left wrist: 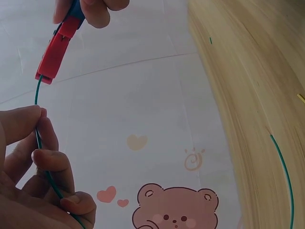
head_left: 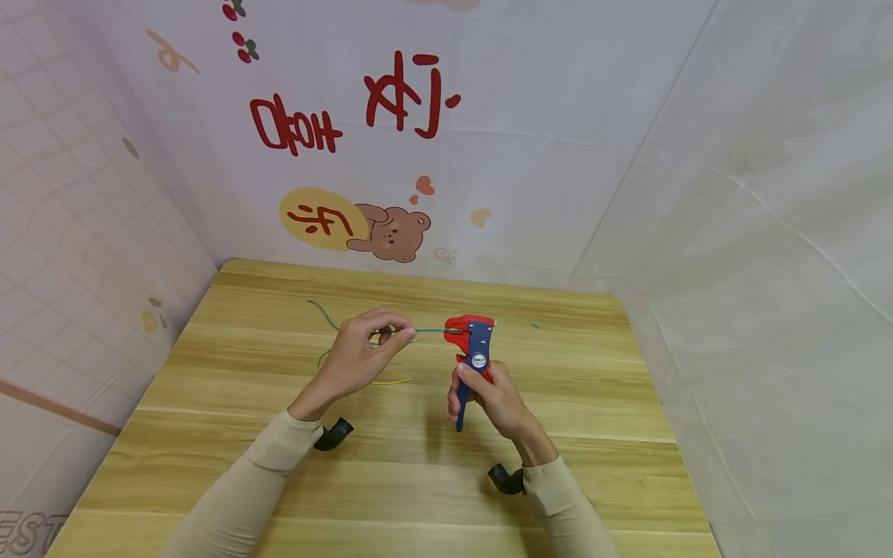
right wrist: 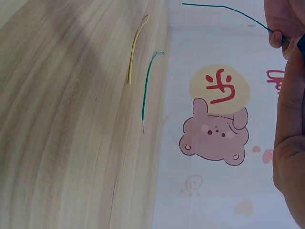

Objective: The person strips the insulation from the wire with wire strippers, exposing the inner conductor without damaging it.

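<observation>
Between thumb and fingertips, my left hand pinches a green wire whose tail trails out behind the hand to the left. The wire's other end enters the red jaws of a wire stripper, a red and blue tool. My right hand grips the stripper's handles, holding it upright over the table. In the left wrist view the green wire runs through the left fingers up to the stripper's red head. The right wrist view shows only part of the right hand.
A yellow wire and a second green wire with a bare end lie on the wooden table. A small green scrap lies toward the back right. Black curved pieces sit at both wrists. Printed cloth walls surround the table.
</observation>
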Available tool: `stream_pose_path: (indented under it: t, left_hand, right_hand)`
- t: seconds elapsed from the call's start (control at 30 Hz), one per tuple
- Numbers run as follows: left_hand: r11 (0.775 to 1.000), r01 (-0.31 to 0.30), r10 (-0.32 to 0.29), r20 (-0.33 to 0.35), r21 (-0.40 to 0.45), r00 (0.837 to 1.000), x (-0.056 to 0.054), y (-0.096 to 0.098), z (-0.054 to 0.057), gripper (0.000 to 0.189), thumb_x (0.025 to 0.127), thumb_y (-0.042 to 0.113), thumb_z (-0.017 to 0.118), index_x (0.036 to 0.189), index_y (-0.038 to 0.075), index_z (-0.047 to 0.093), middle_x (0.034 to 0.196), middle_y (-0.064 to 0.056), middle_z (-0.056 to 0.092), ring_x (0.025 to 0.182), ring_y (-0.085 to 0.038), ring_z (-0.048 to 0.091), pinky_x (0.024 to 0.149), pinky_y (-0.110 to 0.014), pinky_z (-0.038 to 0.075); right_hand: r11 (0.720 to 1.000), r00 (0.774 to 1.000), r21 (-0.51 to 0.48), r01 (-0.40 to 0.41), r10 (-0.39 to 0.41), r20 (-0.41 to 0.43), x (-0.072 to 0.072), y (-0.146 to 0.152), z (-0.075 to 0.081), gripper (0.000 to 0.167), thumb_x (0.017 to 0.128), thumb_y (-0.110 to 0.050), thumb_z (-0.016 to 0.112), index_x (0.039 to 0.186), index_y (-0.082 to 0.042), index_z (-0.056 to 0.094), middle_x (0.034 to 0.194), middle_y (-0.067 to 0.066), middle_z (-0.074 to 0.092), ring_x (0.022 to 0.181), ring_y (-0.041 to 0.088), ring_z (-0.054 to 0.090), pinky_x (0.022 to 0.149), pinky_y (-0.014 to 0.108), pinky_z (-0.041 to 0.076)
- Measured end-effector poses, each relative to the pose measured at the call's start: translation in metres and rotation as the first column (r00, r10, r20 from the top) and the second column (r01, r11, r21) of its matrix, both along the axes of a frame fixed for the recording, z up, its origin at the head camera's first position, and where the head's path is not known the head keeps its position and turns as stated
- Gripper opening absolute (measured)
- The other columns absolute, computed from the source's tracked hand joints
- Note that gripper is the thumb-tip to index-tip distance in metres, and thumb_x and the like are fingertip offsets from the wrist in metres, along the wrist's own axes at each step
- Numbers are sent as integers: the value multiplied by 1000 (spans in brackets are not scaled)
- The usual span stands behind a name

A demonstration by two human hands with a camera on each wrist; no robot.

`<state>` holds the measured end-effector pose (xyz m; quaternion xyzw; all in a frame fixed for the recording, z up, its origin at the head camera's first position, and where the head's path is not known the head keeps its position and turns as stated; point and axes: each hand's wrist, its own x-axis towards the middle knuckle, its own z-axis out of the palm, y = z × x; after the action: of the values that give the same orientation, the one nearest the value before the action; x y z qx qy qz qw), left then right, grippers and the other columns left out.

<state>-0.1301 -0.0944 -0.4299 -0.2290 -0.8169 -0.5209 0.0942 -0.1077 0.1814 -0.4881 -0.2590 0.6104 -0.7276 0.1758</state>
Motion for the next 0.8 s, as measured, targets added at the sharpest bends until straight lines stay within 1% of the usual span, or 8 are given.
stream_pose_path:
  t: [0.4, 0.8]
  left_hand:
    - [1000, 14, -14, -4, 5, 1000, 1, 0, 1, 8, 109, 16, 78, 110, 15, 86, 94, 0, 73, 80, -15, 55, 71, -24, 42]
    - [1000, 8, -8, 0, -4, 1000, 0, -1, 0, 8, 109, 17, 78, 111, 15, 86, 95, 0, 73, 81, -15, 55, 72, -25, 42]
  right_hand:
    - [1000, 1000, 16, 1, -1, -2, 1, 1, 2, 47, 123, -20, 42, 97, 17, 55, 73, 29, 58, 65, 15, 72, 66, 35, 66]
    - [999, 1000, 45, 19, -19, -5, 1, 0, 1, 47, 123, -22, 43, 97, 15, 54, 70, 30, 57, 61, 16, 70, 62, 37, 65]
